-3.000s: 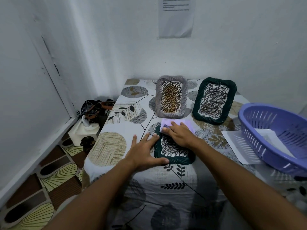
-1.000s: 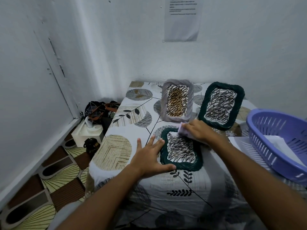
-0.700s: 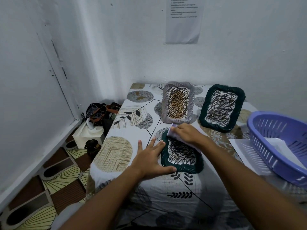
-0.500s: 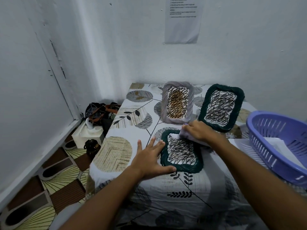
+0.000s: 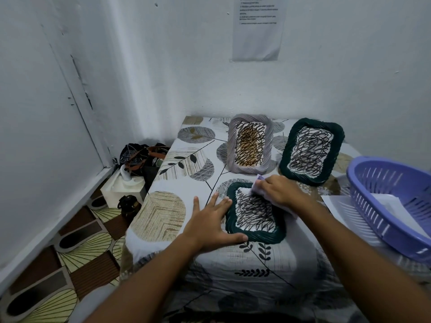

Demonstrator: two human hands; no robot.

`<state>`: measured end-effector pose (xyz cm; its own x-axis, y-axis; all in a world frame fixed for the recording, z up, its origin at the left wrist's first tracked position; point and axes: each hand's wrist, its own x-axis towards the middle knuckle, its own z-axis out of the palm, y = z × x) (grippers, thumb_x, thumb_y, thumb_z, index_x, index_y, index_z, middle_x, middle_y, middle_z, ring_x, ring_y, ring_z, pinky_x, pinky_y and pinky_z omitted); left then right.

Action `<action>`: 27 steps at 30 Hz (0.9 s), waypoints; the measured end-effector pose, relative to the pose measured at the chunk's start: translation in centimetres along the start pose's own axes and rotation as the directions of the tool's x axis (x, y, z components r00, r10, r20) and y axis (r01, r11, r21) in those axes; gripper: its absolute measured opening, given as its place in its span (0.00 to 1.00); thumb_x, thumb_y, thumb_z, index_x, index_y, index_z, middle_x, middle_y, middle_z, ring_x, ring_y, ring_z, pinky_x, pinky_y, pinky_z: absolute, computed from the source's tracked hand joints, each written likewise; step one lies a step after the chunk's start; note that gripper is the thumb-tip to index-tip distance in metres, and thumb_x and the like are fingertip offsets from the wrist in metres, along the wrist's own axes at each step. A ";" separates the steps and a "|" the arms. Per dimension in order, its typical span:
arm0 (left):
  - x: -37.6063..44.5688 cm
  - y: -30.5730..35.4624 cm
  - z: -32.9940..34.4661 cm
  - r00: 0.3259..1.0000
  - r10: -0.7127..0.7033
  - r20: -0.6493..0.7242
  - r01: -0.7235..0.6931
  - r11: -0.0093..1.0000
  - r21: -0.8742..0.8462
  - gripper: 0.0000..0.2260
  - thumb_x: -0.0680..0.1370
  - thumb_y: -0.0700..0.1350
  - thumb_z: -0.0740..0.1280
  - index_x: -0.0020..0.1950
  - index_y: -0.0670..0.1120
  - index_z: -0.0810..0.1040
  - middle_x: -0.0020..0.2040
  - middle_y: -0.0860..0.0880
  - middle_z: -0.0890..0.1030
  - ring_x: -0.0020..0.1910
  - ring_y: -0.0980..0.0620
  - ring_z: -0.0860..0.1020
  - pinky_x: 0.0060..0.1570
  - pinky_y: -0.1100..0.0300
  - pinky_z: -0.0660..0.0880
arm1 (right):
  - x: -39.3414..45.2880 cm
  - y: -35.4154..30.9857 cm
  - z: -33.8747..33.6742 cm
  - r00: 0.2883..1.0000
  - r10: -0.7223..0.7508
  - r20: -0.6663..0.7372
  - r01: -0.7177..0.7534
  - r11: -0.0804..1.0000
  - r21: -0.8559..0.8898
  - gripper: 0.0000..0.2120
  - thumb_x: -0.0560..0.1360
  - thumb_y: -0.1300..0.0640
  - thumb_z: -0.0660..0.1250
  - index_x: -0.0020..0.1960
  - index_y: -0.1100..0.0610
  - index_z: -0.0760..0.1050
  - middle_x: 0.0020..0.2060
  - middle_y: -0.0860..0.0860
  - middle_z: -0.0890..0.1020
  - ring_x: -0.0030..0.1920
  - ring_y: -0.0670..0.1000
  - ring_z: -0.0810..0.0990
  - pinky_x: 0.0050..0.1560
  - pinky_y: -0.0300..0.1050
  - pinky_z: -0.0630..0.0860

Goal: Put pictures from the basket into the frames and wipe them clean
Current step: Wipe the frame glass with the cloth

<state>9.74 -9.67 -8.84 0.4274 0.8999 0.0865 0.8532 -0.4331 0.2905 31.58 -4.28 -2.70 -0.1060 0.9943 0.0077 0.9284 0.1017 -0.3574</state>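
Left hand [image 5: 211,226] flat on the counter [image 5: 163,213], fingers straight and spread, fingertips and thumb pressed against the left and near edges of a dark green frame [image 5: 254,236] lying face up near the front. Right hand [image 5: 278,191] curled over a pale purple cloth [image 5: 260,183], pressing it onto the frame's far right corner, over a scribbled black picture [image 5: 253,212]. Behind, two more frames propped upright, both filled: a grey-white frame [image 5: 250,143] with a brown and black scribble, and to its right a second dark green frame [image 5: 311,151] with a black scribble. At the right edge, a purple basket [image 5: 382,203] with white paper [image 5: 384,200] inside, sitting on a white sheet [image 5: 338,206]. Counter covered in a leaf-patterned cloth. On the wall above, a printed notice [image 5: 257,26], text too small to read. Down on the floor at left, a white box [image 5: 122,188] and a dark bag [image 5: 137,156]
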 end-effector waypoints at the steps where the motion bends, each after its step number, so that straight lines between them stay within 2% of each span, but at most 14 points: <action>1: 0.0 0.0 0.0 1.000 -0.001 0.000 0.001 1.000 -0.001 0.49 0.66 0.79 0.55 0.79 0.51 0.53 0.78 0.53 0.55 0.77 0.55 0.43 0.72 0.36 0.37 | -0.1 0.1 0.1 1.000 -0.016 0.003 0.016 1.000 -0.009 0.23 0.82 0.45 0.52 0.54 0.62 0.77 0.52 0.60 0.79 0.47 0.55 0.74 0.42 0.45 0.65; 4: 0.0 0.0 0.0 1.000 -0.004 0.004 0.004 1.000 -0.001 0.50 0.65 0.79 0.54 0.79 0.51 0.52 0.78 0.53 0.55 0.77 0.55 0.44 0.72 0.36 0.38 | -0.5 0.1 0.7 0.998 -0.057 0.026 0.057 0.998 -0.030 0.22 0.81 0.45 0.54 0.48 0.62 0.77 0.47 0.61 0.79 0.44 0.54 0.73 0.40 0.46 0.64; 8: 0.0 0.0 0.0 1.000 -0.002 0.000 0.002 1.000 -0.008 0.50 0.65 0.79 0.54 0.79 0.51 0.52 0.78 0.53 0.55 0.77 0.56 0.44 0.72 0.36 0.37 | -0.8 0.9 1.9 0.998 -0.070 0.000 0.070 0.997 -0.013 0.18 0.81 0.43 0.54 0.41 0.54 0.70 0.41 0.55 0.72 0.43 0.54 0.70 0.42 0.45 0.62; 10: 0.0 0.0 0.0 1.000 -0.005 0.001 0.005 1.000 -0.008 0.50 0.65 0.79 0.54 0.79 0.51 0.52 0.79 0.53 0.55 0.77 0.56 0.43 0.72 0.36 0.37 | -0.6 0.9 2.4 0.997 -0.063 -0.053 0.066 0.996 0.061 0.19 0.81 0.43 0.55 0.42 0.54 0.74 0.40 0.53 0.71 0.45 0.56 0.72 0.43 0.46 0.64; 12: 0.0 0.0 -0.1 1.000 -0.005 0.000 0.005 1.000 -0.009 0.50 0.65 0.79 0.54 0.79 0.51 0.52 0.79 0.53 0.55 0.77 0.56 0.44 0.72 0.36 0.37 | -0.3 0.4 2.8 0.993 -0.063 -0.102 0.080 0.982 0.172 0.18 0.81 0.44 0.56 0.45 0.55 0.78 0.41 0.54 0.75 0.46 0.57 0.75 0.45 0.48 0.68; 14: -0.1 0.1 -0.2 1.000 -0.009 -0.001 0.009 1.000 -0.022 0.49 0.66 0.78 0.56 0.79 0.51 0.52 0.79 0.53 0.55 0.77 0.56 0.43 0.72 0.37 0.35 | -0.2 -0.7 2.8 0.990 -0.078 -0.119 0.110 0.949 0.294 0.16 0.81 0.45 0.57 0.44 0.54 0.77 0.43 0.55 0.79 0.45 0.57 0.77 0.45 0.50 0.70; 16: -0.1 0.1 -0.2 1.000 -0.014 -0.002 0.014 0.999 -0.046 0.49 0.66 0.77 0.58 0.79 0.51 0.52 0.78 0.53 0.55 0.77 0.57 0.43 0.72 0.38 0.34 | 0.2 -1.6 2.7 0.992 -0.081 -0.094 0.109 0.931 0.348 0.18 0.81 0.46 0.57 0.45 0.57 0.77 0.44 0.57 0.81 0.46 0.58 0.78 0.45 0.50 0.72; 19: -0.1 0.1 -0.3 1.000 -0.016 -0.003 0.016 0.998 -0.054 0.48 0.67 0.77 0.59 0.79 0.51 0.53 0.78 0.52 0.56 0.77 0.56 0.43 0.72 0.38 0.35 | 0.6 -2.1 2.7 0.996 -0.089 -0.006 0.086 0.950 0.301 0.18 0.81 0.43 0.56 0.42 0.55 0.74 0.44 0.59 0.79 0.49 0.60 0.78 0.46 0.51 0.70; 21: -0.1 0.1 -0.3 1.000 -0.019 0.001 0.019 0.999 -0.044 0.49 0.66 0.77 0.59 0.79 0.51 0.53 0.78 0.52 0.56 0.77 0.56 0.43 0.71 0.37 0.34 | 0.5 -2.0 2.6 0.994 -0.093 0.052 0.076 0.963 0.260 0.26 0.77 0.35 0.53 0.48 0.56 0.77 0.53 0.61 0.78 0.57 0.62 0.75 0.53 0.52 0.69; 22: -0.1 0.1 -0.3 1.000 -0.021 0.003 0.021 0.999 -0.039 0.49 0.66 0.77 0.59 0.79 0.51 0.53 0.78 0.53 0.56 0.77 0.56 0.43 0.71 0.36 0.34 | 0.4 -1.9 2.7 0.991 -0.106 0.086 0.084 0.969 0.231 0.29 0.77 0.34 0.51 0.55 0.56 0.78 0.62 0.61 0.76 0.64 0.63 0.71 0.60 0.52 0.66; 23: 0.0 0.1 -0.3 1.000 -0.023 0.003 0.023 0.999 -0.036 0.49 0.66 0.77 0.59 0.79 0.51 0.53 0.78 0.53 0.56 0.77 0.55 0.43 0.71 0.36 0.33 | 0.2 -1.8 2.5 0.987 -0.111 0.114 0.085 0.974 0.210 0.29 0.79 0.37 0.52 0.62 0.57 0.77 0.68 0.61 0.71 0.68 0.62 0.67 0.65 0.52 0.63; 24: 0.0 0.2 -0.3 1.000 -0.025 0.003 0.025 0.999 -0.037 0.49 0.66 0.77 0.59 0.79 0.51 0.53 0.78 0.53 0.56 0.78 0.55 0.43 0.70 0.35 0.33 | 0.1 -1.6 2.5 0.984 -0.122 0.129 0.094 0.975 0.202 0.26 0.81 0.41 0.53 0.66 0.60 0.75 0.70 0.62 0.69 0.69 0.61 0.66 0.66 0.51 0.62; 25: -0.1 0.2 -0.3 1.000 -0.028 0.005 0.028 0.999 -0.043 0.49 0.66 0.77 0.59 0.79 0.51 0.53 0.78 0.53 0.57 0.78 0.54 0.43 0.70 0.35 0.32 | -0.1 -1.5 2.3 0.981 -0.137 0.139 0.108 0.974 0.201 0.25 0.81 0.44 0.54 0.65 0.63 0.75 0.68 0.63 0.72 0.67 0.61 0.69 0.65 0.50 0.64; 27: -0.1 0.4 -0.6 0.999 -0.033 0.011 0.033 0.998 -0.061 0.48 0.66 0.76 0.61 0.78 0.52 0.54 0.78 0.52 0.57 0.78 0.54 0.43 0.69 0.35 0.31 | -0.5 -1.2 2.2 0.976 -0.153 0.154 0.119 0.971 0.206 0.25 0.81 0.44 0.55 0.60 0.65 0.77 0.59 0.62 0.78 0.58 0.60 0.75 0.59 0.49 0.70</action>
<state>9.82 -9.91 -8.22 0.4026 0.9130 0.0663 0.8471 -0.3991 0.3509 29.76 -4.93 -4.34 -0.3001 0.9504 -0.0818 0.8158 0.2112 -0.5384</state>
